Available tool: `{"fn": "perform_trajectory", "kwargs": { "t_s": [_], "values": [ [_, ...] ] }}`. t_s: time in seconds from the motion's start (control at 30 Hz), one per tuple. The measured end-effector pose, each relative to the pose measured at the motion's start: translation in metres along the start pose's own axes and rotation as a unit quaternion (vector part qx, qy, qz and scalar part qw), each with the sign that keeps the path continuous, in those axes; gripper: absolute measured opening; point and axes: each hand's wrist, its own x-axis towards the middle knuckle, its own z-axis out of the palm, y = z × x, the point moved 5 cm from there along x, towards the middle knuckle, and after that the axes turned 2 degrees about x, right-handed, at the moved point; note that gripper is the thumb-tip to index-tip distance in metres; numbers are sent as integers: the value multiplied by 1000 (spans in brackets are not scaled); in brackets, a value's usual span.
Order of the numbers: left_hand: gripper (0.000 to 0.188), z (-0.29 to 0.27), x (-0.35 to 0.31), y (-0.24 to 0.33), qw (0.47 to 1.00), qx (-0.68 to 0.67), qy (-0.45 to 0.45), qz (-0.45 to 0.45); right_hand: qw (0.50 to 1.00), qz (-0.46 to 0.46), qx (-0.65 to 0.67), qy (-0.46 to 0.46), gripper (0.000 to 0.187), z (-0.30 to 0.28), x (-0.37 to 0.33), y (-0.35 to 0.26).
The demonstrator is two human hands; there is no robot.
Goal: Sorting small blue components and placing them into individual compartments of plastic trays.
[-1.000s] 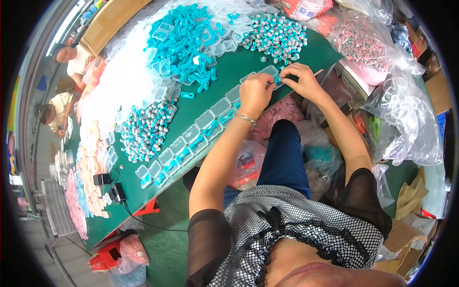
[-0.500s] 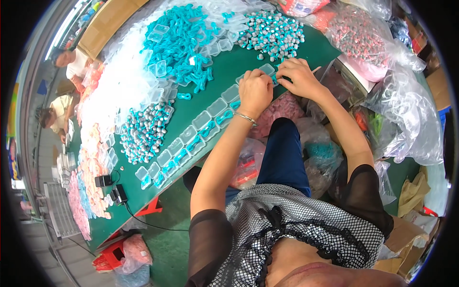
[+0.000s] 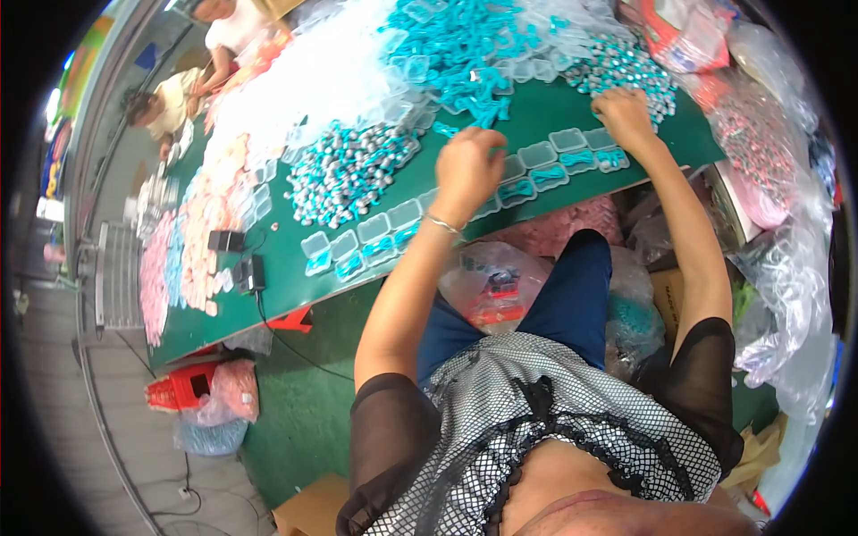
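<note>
A row of small clear plastic boxes (image 3: 537, 154) with raised lids runs slantwise along the table's near edge; teal looped pieces (image 3: 517, 191) lie in them. My left hand (image 3: 469, 171) hovers over the row, slightly blurred, its fingers curled by the near end of a heap of teal looped pieces (image 3: 451, 62). Whatever is in its fingers is hidden. Farther right, my right hand (image 3: 623, 116) reaches beyond the boxes to a pile of small grey-and-teal pieces (image 3: 657, 89). Its fingers are bent together at the pile's near edge, and I cannot make out anything between them.
Another grey-and-teal pile (image 3: 344, 174) lies on the green table (image 3: 331, 290) at left. Clear boxes (image 3: 295, 98) are heaped behind it. A black adapter (image 3: 250, 273) trails a cable over the edge. Stuffed plastic bags (image 3: 760, 134) crowd the right side. Two people sit at far left.
My hands have moved apart from the far end of the box row. The left went left toward the teal heap, the right up to the grey-and-teal pile. The whole view has shifted.
</note>
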Motion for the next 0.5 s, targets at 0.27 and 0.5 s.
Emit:
{"fn": "perform_trajectory", "kwargs": {
  "t_s": [0.27,0.5],
  "values": [
    [9,-63,-23,-113,961,241,37,-130,968,47,235,73,11,-27,-8,-20],
    [9,-47,-16,-112,932,355,21,-71,955,46,284,74,12,-41,-19,-32]
  ]
}}
